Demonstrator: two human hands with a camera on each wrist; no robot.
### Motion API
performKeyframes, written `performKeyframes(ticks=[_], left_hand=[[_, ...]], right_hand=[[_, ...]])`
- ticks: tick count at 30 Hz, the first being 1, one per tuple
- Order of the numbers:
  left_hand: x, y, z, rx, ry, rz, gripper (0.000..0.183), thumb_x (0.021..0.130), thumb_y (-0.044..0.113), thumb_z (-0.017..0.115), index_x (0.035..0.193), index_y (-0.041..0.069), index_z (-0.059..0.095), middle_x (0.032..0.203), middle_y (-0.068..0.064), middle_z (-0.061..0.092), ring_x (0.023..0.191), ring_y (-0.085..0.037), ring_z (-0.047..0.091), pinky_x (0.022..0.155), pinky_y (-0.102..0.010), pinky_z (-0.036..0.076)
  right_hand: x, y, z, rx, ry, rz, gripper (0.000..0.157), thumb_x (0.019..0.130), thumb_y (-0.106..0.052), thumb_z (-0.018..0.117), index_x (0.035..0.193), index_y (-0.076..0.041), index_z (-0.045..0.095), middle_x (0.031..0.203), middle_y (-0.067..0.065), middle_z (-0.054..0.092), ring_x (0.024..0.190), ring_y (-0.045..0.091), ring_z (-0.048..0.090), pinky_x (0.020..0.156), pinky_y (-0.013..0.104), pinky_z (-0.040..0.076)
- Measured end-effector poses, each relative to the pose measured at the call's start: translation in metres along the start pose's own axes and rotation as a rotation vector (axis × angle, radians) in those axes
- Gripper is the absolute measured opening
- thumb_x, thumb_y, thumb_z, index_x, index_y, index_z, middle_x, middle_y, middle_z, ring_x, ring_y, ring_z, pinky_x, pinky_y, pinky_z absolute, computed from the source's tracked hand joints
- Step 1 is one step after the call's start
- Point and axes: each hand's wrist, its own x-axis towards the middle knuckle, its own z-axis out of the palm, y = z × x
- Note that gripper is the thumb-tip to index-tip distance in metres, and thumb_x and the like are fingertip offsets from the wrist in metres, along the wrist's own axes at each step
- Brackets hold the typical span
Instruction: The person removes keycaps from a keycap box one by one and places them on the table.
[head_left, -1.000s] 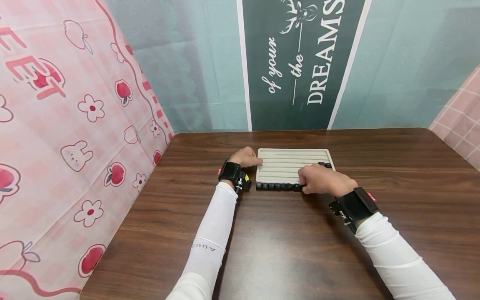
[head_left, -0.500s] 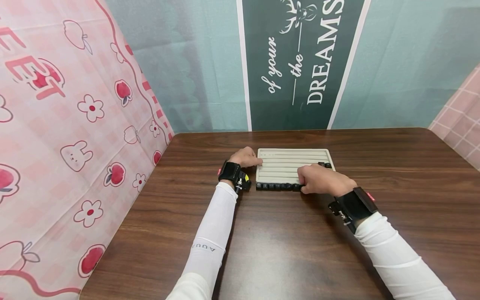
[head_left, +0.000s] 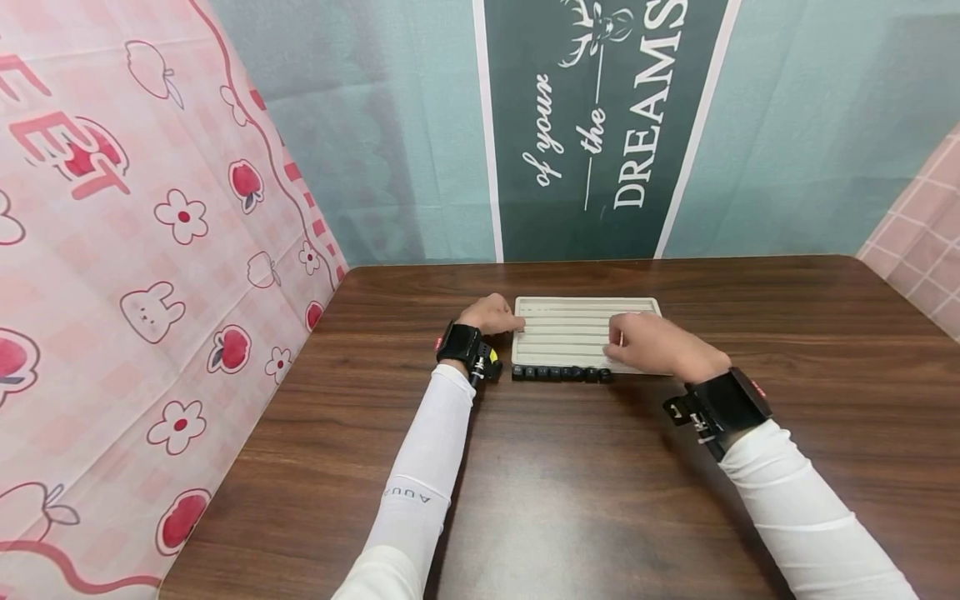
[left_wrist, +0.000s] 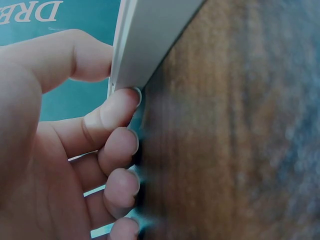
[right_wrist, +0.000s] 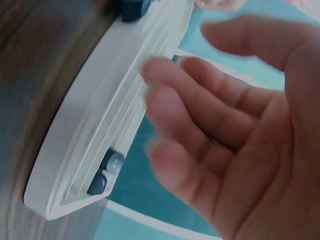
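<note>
A cream slotted tray [head_left: 562,333] lies on the table, long side toward me. My left hand [head_left: 491,316] grips its left edge; in the left wrist view the thumb presses the rim and the curled index finger [left_wrist: 120,107] touches the side wall. Along the tray's near edge runs a row of several black keycaps [head_left: 558,373]. Over the tray's right part hovers my right hand [head_left: 656,343], fingers loosely bent, thumb apart, nothing visible between them. Two dark keycaps [right_wrist: 114,161] sit inside the tray in the right wrist view; the hand hides them from the head view.
The brown wooden table [head_left: 585,492] extends around the tray on all sides. A teal cloth with lettering [head_left: 420,150] hangs behind it. On the left is a pink printed cloth [head_left: 187,292], and pink tile-pattern cloth [head_left: 926,242] shows at the right.
My right hand has left the right end of the keycap row and risen over the tray, moving away and slightly right. The row's last keycap now shows. My left hand has stayed put.
</note>
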Motion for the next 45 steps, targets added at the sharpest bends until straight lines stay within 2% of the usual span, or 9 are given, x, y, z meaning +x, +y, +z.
performKeyframes(ticks=[3, 10, 16, 21, 27, 33, 45], left_hand=[[0.001, -0.001, 0.001, 0.003, 0.003, 0.001, 0.05, 0.085, 0.034, 0.062, 0.045, 0.016, 0.038, 0.045, 0.006, 0.03, 0.043, -0.009, 0.026, 0.044, -0.025, 0.024], [0.002, -0.003, 0.003, -0.005, 0.001, -0.003, 0.05, 0.084, 0.034, 0.063, 0.045, 0.015, 0.038, 0.045, 0.006, 0.031, 0.042, -0.01, 0.027, 0.043, -0.025, 0.024], [0.002, -0.004, 0.002, -0.005, 0.0, 0.0, 0.05, 0.084, 0.034, 0.063, 0.045, 0.016, 0.038, 0.045, 0.006, 0.03, 0.043, -0.01, 0.026, 0.044, -0.025, 0.024], [0.002, -0.003, 0.001, -0.009, 0.002, -0.003, 0.05, 0.084, 0.034, 0.064, 0.045, 0.016, 0.038, 0.045, 0.006, 0.03, 0.043, -0.01, 0.026, 0.043, -0.025, 0.024], [0.002, -0.002, 0.002, -0.001, 0.004, 0.004, 0.049, 0.084, 0.034, 0.064, 0.045, 0.016, 0.038, 0.045, 0.007, 0.03, 0.043, -0.009, 0.027, 0.044, -0.025, 0.024], [0.001, -0.002, 0.001, 0.001, 0.001, 0.008, 0.05, 0.084, 0.034, 0.063, 0.045, 0.016, 0.038, 0.045, 0.006, 0.03, 0.043, -0.009, 0.026, 0.044, -0.025, 0.025], [-0.002, -0.001, 0.0, 0.001, 0.006, 0.018, 0.049, 0.084, 0.033, 0.063, 0.046, 0.016, 0.036, 0.045, 0.007, 0.028, 0.043, -0.009, 0.024, 0.044, -0.025, 0.023]], right_hand=[[-0.003, 0.008, -0.005, 0.001, 0.055, 0.041, 0.012, 0.092, -0.016, 0.056, 0.089, -0.007, 0.063, 0.076, 0.003, 0.06, 0.059, 0.013, 0.045, 0.06, 0.029, 0.036], [-0.004, 0.029, -0.011, 0.03, 0.059, 0.162, 0.017, 0.093, -0.018, 0.055, 0.094, -0.005, 0.065, 0.082, 0.008, 0.064, 0.06, 0.016, 0.05, 0.058, 0.03, 0.039], [-0.005, 0.039, -0.008, 0.03, 0.11, 0.202, 0.018, 0.093, -0.017, 0.054, 0.096, -0.004, 0.066, 0.091, 0.013, 0.066, 0.068, 0.019, 0.053, 0.062, 0.032, 0.04], [-0.007, 0.044, -0.004, 0.053, 0.173, 0.228, 0.02, 0.095, -0.014, 0.05, 0.101, -0.001, 0.064, 0.095, 0.016, 0.064, 0.069, 0.021, 0.05, 0.063, 0.035, 0.037], [-0.008, 0.052, 0.003, 0.067, 0.226, 0.222, 0.025, 0.095, -0.011, 0.049, 0.109, 0.004, 0.062, 0.103, 0.024, 0.062, 0.082, 0.028, 0.057, 0.07, 0.041, 0.043], [-0.005, 0.058, 0.009, 0.069, 0.231, 0.205, 0.025, 0.094, -0.01, 0.05, 0.11, 0.004, 0.063, 0.11, 0.026, 0.06, 0.098, 0.036, 0.057, 0.078, 0.049, 0.045], [-0.003, 0.058, 0.012, 0.033, 0.216, 0.175, 0.022, 0.09, -0.005, 0.053, 0.104, 0.002, 0.069, 0.112, 0.024, 0.063, 0.101, 0.036, 0.058, 0.077, 0.047, 0.046]])
